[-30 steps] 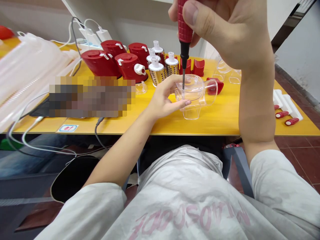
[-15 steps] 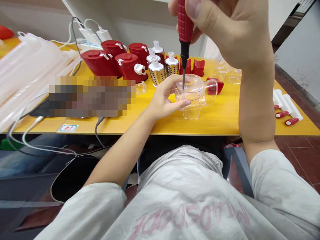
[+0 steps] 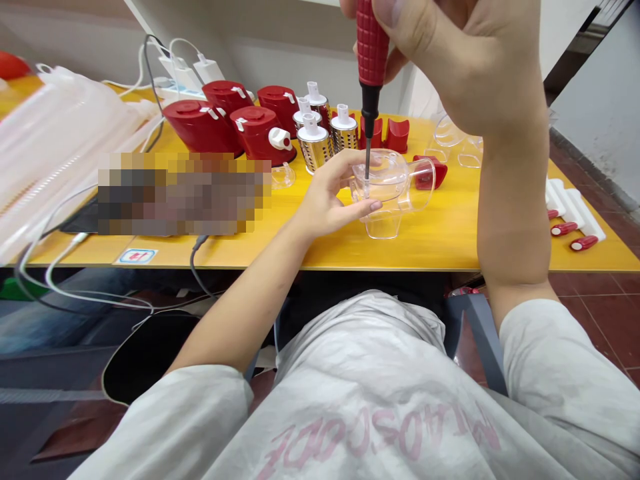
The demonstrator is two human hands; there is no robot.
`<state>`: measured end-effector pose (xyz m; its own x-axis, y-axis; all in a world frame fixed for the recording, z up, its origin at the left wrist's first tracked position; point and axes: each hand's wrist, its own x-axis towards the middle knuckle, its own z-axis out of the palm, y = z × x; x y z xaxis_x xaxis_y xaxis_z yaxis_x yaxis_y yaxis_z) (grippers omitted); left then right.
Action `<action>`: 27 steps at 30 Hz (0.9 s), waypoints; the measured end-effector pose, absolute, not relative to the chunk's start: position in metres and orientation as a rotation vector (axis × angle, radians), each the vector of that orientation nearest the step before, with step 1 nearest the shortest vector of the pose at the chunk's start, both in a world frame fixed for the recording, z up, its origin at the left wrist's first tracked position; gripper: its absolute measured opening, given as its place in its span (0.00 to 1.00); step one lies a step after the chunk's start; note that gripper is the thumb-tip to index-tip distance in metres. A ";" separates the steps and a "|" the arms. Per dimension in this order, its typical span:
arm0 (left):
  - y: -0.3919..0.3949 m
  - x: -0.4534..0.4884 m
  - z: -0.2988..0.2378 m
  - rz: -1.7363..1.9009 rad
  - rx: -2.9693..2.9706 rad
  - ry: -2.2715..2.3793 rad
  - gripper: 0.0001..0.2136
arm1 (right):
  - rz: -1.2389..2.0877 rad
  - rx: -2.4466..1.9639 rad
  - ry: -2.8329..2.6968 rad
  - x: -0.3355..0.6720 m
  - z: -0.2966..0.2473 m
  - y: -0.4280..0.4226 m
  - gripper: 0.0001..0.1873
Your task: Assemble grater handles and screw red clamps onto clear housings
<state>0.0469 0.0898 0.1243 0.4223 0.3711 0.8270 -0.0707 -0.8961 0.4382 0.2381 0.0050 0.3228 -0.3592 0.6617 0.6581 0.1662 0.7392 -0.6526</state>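
- The right hand (image 3: pixel 465 60) is raised near the top of the view, its fingers curled tight round the red handle of a screwdriver (image 3: pixel 371 73), which stands nearly upright.
- The screwdriver's thin metal tip points down into the clear plastic housing (image 3: pixel 387 190).
- The left hand (image 3: pixel 327 200) cups that housing from its left side, thumb and fingers wrapped against the wall.
- The clear plastic housing sits on the yellow table (image 3: pixel 450 233), near the front edge, just before the person.
- Behind it stand red bases (image 3: pixel 227 123) and metal grater drums (image 3: pixel 315 143); white-and-red parts (image 3: pixel 570 217) lie well apart to the right.
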 end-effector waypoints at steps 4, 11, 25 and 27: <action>0.088 0.047 0.126 1.477 2.275 0.257 0.33 | 0.582 -0.640 -1.862 0.234 0.324 0.006 0.29; 0.087 0.048 0.125 1.474 2.254 0.263 0.33 | 0.588 -0.626 -1.888 0.236 0.323 0.005 0.30; 0.088 0.048 0.123 1.466 2.244 0.299 0.35 | 0.525 -0.657 -1.925 0.241 0.326 0.004 0.31; 0.088 0.048 0.123 1.472 2.239 0.292 0.36 | 0.510 -0.623 -1.931 0.242 0.324 0.005 0.32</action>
<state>0.0481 0.0884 0.1226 0.4103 0.4069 0.8161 -0.0649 -0.8796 0.4712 0.2420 0.0053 0.3238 -0.3651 0.6231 0.6917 0.2001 0.7781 -0.5954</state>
